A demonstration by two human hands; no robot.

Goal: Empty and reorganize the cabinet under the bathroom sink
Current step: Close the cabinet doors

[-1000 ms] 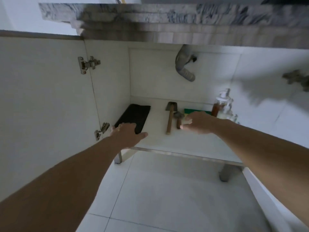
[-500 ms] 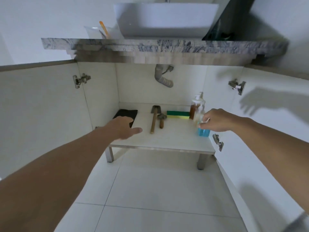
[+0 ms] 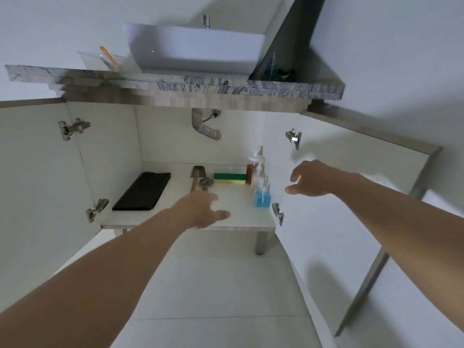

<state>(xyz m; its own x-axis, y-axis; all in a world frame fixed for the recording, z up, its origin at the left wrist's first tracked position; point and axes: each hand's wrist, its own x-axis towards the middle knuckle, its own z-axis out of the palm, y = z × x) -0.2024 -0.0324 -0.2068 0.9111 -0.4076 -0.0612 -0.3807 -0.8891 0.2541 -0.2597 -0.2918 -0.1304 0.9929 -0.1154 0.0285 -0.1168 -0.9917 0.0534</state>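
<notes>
Head cam looking into the open cabinet (image 3: 120,156) under the sink (image 3: 195,50): no readable labels anywhere, the pump bottles are too blurry. On the shelf sit a black folded cloth (image 3: 141,192), two wooden-handled tools (image 3: 198,179) whose handles my left hand (image 3: 200,209) partly hides, a green-yellow sponge (image 3: 229,178), a brown bottle (image 3: 252,169) and a blue one (image 3: 262,197). Both hands are empty with fingers spread loose; my right hand (image 3: 311,179) hovers by the door.
</notes>
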